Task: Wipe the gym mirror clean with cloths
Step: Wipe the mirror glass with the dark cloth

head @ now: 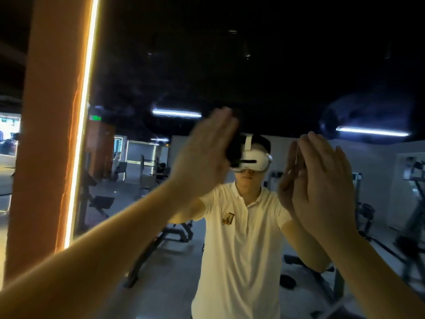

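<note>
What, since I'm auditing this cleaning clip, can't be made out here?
Head view:
Cloths: the flat left hand and right hand show only their backs and cover whatever they press. Only a blurred dark edge shows past the left.
Streaks on the mirror: lost in dark reflections and motion blur.
Mirror's bottom: cut off by the frame edge.

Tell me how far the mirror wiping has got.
Done: nothing clearly finished; hazy smears cloud the mirror upper right. In hand: the left hand presses a dark cloth flat on the glass; the right hand lies flat there too, any cloth under it hidden. Left: the smears and the rest of the glass.
</note>
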The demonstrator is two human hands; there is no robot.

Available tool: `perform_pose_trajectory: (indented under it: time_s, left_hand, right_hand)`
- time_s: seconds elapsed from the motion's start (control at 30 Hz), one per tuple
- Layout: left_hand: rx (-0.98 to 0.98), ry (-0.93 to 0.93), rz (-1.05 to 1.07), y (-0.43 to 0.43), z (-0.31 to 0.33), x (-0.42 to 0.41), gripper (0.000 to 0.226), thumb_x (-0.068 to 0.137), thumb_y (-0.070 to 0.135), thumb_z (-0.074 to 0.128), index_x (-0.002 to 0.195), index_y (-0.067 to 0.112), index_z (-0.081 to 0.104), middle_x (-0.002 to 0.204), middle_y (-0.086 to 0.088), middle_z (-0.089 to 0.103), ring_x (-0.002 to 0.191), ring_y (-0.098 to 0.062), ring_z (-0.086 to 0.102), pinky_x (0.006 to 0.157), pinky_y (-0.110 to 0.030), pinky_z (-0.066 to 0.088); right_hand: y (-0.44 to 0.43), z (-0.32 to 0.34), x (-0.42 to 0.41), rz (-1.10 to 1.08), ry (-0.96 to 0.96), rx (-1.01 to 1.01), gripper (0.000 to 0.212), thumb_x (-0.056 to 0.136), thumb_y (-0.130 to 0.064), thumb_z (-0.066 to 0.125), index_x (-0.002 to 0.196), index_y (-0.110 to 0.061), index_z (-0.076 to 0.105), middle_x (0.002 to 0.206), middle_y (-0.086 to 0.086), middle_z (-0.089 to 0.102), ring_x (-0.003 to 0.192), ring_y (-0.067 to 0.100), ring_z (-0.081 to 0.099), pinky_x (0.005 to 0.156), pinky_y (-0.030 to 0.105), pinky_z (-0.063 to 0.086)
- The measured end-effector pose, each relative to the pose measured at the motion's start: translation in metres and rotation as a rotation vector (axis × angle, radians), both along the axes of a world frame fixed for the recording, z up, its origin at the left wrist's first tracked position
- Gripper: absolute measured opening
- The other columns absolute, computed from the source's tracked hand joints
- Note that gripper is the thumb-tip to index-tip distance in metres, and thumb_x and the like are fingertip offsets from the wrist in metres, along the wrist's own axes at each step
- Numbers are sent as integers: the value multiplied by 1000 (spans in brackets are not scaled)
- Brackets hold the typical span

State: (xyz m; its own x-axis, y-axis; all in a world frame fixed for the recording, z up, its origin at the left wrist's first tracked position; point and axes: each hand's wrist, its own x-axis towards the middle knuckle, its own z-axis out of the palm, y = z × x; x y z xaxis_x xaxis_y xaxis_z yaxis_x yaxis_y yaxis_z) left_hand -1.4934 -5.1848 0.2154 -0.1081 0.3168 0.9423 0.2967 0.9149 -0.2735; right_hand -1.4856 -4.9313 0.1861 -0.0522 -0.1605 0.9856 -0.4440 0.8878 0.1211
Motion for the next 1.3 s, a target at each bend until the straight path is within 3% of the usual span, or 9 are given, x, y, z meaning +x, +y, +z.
perform_pose_trajectory:
  time_s: [0.1, 0.17, 0.27, 0.43, 0.6, 0.87, 1.07, 1.17, 1.3]
  left_hand:
    - [406, -7, 82, -72, 14, 11, 74, 88, 29, 37, 158, 5, 35, 168, -20, 23, 156, -38, 20, 128, -50, 14]
    - [476, 14, 149, -80, 20, 15, 72, 86, 28, 33, 154, 4, 40, 163, -24, 28, 148, -44, 28, 121, -59, 26]
    - [410, 8, 44, -29, 25, 9, 76, 86, 31, 30, 155, -1, 37, 163, -24, 28, 149, -42, 25, 123, -54, 25]
    - [189, 2, -28, 111, 35, -12, 75, 108, 54, 24, 164, 9, 3, 173, -13, -4, 160, -25, -9, 130, -44, -3]
    - [-154, -1, -9, 186, 14, -14, 63, 112, 41, 30, 164, 8, 16, 173, -13, 8, 161, -25, 0, 130, -45, 5]
    - [128, -70, 196, 44, -14, -6, 66, 109, 39, 23, 164, 4, 18, 172, -14, -4, 160, -30, -3, 130, -49, 3]
    - [416, -11, 62, 0, -68, 1, 69, 104, 35, 27, 162, -1, 19, 171, -19, 12, 160, -33, 9, 130, -45, 3]
    - [228, -1, -36, 60, -58, -9, 71, 102, 30, 39, 162, -2, 17, 171, -22, 8, 160, -36, 6, 128, -57, 9]
    - [-52, -98, -134, 159, -57, -4, 69, 106, 38, 25, 164, 5, 9, 172, -17, 1, 160, -30, -5, 130, -50, 3]
  right_hand:
    - [4, -4, -5, -67, 1, 41, 53, 101, -22, 31, 145, 2, 49, 157, 21, 42, 150, 34, 34, 125, 55, 22]
    - [7, -5, -7, -84, -8, 58, 54, 101, -25, 31, 144, 1, 51, 158, 20, 42, 150, 32, 33, 125, 53, 22]
    - [14, -4, -4, -79, -11, 91, 54, 101, -26, 32, 143, 0, 54, 157, 18, 44, 150, 32, 36, 124, 51, 22]
    - [64, -5, 10, -12, -9, 53, 52, 99, -21, 36, 145, -1, 51, 153, 17, 47, 145, 31, 39, 119, 57, 32]
    - [106, -8, 14, 21, 9, -46, 53, 99, -20, 32, 141, 4, 54, 149, 21, 50, 140, 34, 42, 115, 61, 36]
    - [93, -23, 5, -58, -70, -19, 55, 101, -23, 28, 142, 3, 52, 154, 21, 45, 145, 37, 40, 120, 57, 28]
    - [87, -38, -3, -119, -86, -31, 57, 101, -23, 27, 149, 3, 44, 159, 21, 39, 151, 33, 32, 123, 58, 24]
    - [85, -40, -4, -122, -74, -37, 57, 102, -23, 26, 149, 4, 44, 161, 20, 37, 153, 30, 27, 123, 58, 22]
    - [90, -41, 0, -9, -67, -65, 57, 100, -16, 27, 151, 2, 43, 161, 16, 37, 151, 26, 29, 122, 58, 25]
